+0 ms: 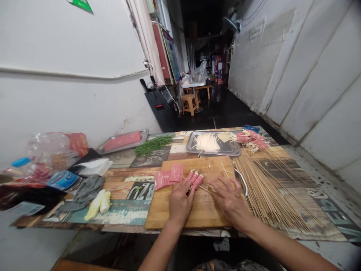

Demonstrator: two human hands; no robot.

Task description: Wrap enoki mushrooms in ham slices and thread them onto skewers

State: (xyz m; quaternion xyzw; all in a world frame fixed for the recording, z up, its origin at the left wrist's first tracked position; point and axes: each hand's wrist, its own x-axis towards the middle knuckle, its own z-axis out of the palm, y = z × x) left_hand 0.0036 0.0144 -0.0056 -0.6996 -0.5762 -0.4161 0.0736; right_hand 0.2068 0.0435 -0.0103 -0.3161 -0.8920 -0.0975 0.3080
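Note:
Both hands rest on a wooden cutting board. My left hand presses its closed fingers on small pink meat rolls threaded on a thin bamboo skewer. My right hand lies beside it, fingers curled around that skewer's end. Flat pink meat slices lie on the board just left of the rolls.
A big fan of loose bamboo skewers covers the table on the right. Behind the board stand a metal tray with enoki mushrooms, finished skewers, green chives, another tray of meat. Bags, a cloth and cabbage leaves sit left.

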